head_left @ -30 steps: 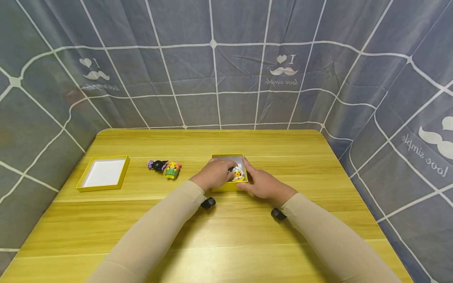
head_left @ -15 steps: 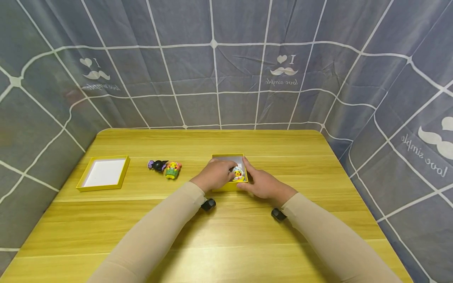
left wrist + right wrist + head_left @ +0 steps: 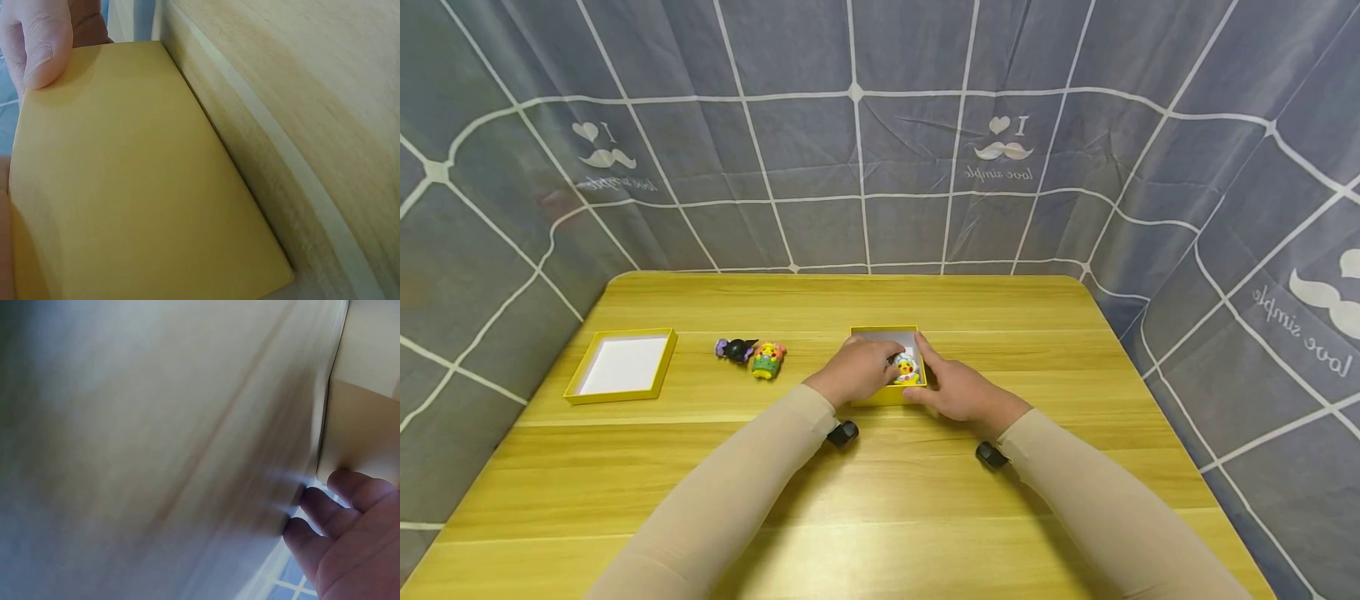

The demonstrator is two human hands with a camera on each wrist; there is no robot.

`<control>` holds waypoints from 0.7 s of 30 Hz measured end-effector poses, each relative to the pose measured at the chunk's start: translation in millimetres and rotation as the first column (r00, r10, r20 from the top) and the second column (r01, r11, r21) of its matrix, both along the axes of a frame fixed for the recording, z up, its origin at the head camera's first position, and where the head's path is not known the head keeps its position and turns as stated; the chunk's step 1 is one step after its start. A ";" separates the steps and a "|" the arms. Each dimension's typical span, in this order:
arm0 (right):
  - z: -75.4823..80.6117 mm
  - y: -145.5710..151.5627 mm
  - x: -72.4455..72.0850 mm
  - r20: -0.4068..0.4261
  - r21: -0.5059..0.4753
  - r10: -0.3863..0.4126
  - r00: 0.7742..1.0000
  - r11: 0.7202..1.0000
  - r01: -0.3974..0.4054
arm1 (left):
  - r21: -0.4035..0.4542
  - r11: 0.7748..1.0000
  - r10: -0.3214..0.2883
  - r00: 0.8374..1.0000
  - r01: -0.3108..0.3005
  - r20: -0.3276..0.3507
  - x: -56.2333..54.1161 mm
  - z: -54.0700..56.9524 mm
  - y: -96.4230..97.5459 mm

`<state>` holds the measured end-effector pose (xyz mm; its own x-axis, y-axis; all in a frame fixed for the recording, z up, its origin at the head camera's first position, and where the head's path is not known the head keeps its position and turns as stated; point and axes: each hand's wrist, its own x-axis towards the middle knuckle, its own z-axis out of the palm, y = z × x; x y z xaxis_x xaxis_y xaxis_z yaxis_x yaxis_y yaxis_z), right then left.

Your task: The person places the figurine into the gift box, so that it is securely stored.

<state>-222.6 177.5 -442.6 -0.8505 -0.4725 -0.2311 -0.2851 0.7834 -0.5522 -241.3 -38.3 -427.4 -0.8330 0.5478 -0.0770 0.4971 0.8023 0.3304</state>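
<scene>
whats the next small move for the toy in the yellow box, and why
Perhaps lift the white-hatted toy straight up with the left hand, the right hand steadying the yellow box. One hand reaches inside beside the toy, the other grips the box, and the green toy and black toy lie outside, so it may belong with them.

Left sleeve and right sleeve are plain beige, snug, wrist-length; left block and right block, worn at the wrists, are black and rounded; left hand and right hand are bare
</scene>
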 end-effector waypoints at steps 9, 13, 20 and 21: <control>-2.3 1.3 0.3 -0.015 0.001 0.002 1.000 1.000 -0.002 | 0.098 0.995 -0.026 0.999 0.022 0.044 -2.9 0.9 -7.2; -3.4 1.3 0.3 -0.024 0.000 -0.003 1.000 1.000 0.003 | 0.191 0.981 -0.020 1.000 0.015 0.022 -4.4 3.0 -17.7; -2.9 0.2 0.1 -0.023 0.009 -0.019 1.000 1.000 0.020 | 0.233 0.971 0.061 0.998 -0.052 -0.032 -10.9 16.9 -50.4; -3.0 0.2 0.1 -0.021 0.011 -0.022 1.000 1.000 0.023 | 0.225 0.972 0.072 0.997 -0.062 -0.036 -12.4 18.7 -56.3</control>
